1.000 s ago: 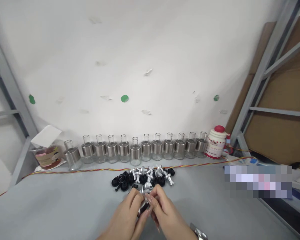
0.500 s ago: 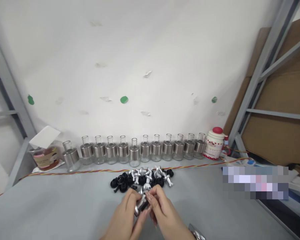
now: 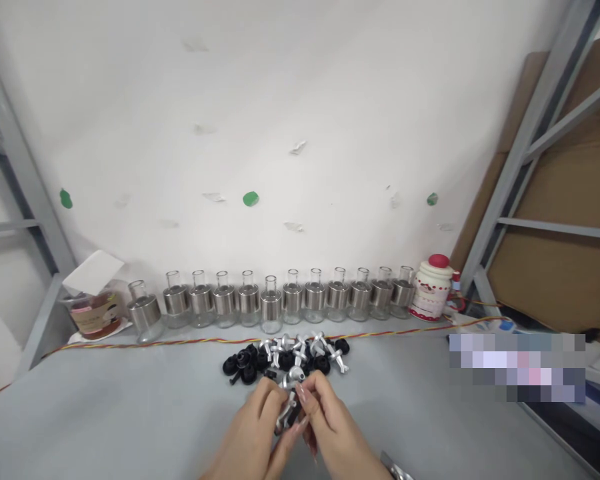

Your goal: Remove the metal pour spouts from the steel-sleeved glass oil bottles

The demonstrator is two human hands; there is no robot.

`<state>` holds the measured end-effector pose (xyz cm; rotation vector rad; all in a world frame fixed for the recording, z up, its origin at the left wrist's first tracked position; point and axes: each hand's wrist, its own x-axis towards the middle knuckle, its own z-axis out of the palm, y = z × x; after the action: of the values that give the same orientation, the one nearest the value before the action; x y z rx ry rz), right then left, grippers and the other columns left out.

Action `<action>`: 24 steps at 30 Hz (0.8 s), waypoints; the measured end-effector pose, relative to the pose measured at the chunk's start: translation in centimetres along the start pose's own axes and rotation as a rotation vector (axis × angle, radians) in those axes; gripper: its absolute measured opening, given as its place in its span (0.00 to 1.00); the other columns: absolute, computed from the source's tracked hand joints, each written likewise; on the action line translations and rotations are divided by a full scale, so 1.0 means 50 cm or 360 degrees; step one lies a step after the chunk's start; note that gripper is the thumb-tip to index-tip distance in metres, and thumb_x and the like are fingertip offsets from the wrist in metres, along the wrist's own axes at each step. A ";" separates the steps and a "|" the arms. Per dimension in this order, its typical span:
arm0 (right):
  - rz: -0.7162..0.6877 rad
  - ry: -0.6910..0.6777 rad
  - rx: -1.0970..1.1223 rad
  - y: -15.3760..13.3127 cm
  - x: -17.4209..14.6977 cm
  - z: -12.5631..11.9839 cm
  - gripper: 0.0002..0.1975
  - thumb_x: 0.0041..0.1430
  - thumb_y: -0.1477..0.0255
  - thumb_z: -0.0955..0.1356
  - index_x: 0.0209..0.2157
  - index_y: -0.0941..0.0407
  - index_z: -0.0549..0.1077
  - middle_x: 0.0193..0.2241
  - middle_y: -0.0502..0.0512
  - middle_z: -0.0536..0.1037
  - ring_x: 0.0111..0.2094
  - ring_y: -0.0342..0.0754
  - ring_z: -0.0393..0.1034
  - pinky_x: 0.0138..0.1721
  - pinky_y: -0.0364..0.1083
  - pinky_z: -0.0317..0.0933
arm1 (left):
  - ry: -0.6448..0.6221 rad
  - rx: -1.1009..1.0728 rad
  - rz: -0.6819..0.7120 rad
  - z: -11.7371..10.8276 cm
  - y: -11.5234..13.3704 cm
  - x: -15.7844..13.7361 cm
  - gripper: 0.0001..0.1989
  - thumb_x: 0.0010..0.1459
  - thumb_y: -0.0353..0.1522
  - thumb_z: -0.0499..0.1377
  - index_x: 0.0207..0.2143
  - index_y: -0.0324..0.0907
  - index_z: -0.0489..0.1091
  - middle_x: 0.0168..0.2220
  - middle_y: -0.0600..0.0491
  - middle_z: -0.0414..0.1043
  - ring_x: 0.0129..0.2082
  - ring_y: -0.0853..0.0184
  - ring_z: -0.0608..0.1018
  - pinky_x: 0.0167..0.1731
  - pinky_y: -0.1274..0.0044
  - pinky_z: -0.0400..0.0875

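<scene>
Close together at the lower middle, my left hand (image 3: 253, 427) and my right hand (image 3: 327, 423) both grip a small silver-and-black bottle pourer (image 3: 293, 411). The fingers of each are closed round it and hide part of it. The left hand steadies its lower left side; the right thumb and fingertips pinch its upper right side. Just beyond the fingertips lies a heap of similar parts: silver pourer pieces (image 3: 300, 357) and black stopper pieces (image 3: 247, 372).
Along the wall stands a row of glass bottles (image 3: 225, 300) with metal sleeves. A red-and-yellow twisted wire (image 3: 180, 343) runs in front of them. A paper-banded cup (image 3: 97, 320) is at the left, a red-lidded jar (image 3: 433, 290) at the right. Grey metal posts (image 3: 500, 200) frame the table.
Both hands stay closed on the pourer, which has turned slightly between the fingers. The whole view has shifted a little, with things now slightly further right.
</scene>
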<state>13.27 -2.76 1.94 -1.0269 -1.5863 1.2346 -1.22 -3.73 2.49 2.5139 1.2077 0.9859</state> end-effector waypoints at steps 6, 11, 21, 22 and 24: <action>0.0107 -0.0054 0.0113 0.009 0.004 0.002 0.17 0.57 0.54 0.54 0.28 0.54 0.56 0.14 0.41 0.58 0.13 0.37 0.52 0.14 0.37 0.46 | 0.0014 0.0108 0.0039 0.002 -0.006 -0.002 0.07 0.57 0.33 0.48 0.38 0.42 0.59 0.31 0.51 0.62 0.29 0.68 0.69 0.28 0.76 0.69; 0.0118 -0.0054 0.0153 0.005 0.003 0.003 0.17 0.56 0.54 0.55 0.27 0.54 0.56 0.13 0.40 0.57 0.13 0.37 0.51 0.13 0.36 0.46 | 0.0045 0.0136 0.0060 0.006 -0.006 -0.004 0.05 0.56 0.32 0.50 0.37 0.43 0.60 0.30 0.52 0.63 0.28 0.68 0.70 0.26 0.78 0.68; 0.0078 0.0024 0.0111 0.007 0.000 0.007 0.18 0.56 0.53 0.55 0.28 0.54 0.57 0.12 0.40 0.56 0.13 0.37 0.50 0.13 0.37 0.45 | 0.0007 0.0071 -0.0107 0.013 -0.007 -0.007 0.06 0.57 0.34 0.47 0.34 0.42 0.60 0.29 0.52 0.64 0.28 0.67 0.70 0.28 0.75 0.68; 0.0079 0.0033 0.0107 0.008 0.000 0.007 0.18 0.56 0.53 0.55 0.28 0.54 0.57 0.12 0.40 0.55 0.13 0.37 0.50 0.13 0.37 0.45 | -0.0001 0.0076 -0.0118 0.013 -0.007 -0.007 0.06 0.57 0.34 0.47 0.33 0.42 0.60 0.29 0.52 0.64 0.28 0.67 0.70 0.28 0.75 0.68; 0.0083 0.0040 0.0091 0.008 0.000 0.008 0.18 0.56 0.53 0.55 0.28 0.54 0.57 0.12 0.40 0.56 0.13 0.37 0.50 0.13 0.37 0.45 | -0.0033 0.0092 -0.0133 0.011 -0.005 -0.006 0.07 0.58 0.34 0.47 0.33 0.42 0.60 0.30 0.52 0.63 0.28 0.67 0.70 0.28 0.75 0.68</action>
<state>12.95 -2.82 1.49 -1.0493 -1.5055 1.2899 -1.16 -3.72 1.84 2.4878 1.3419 0.9155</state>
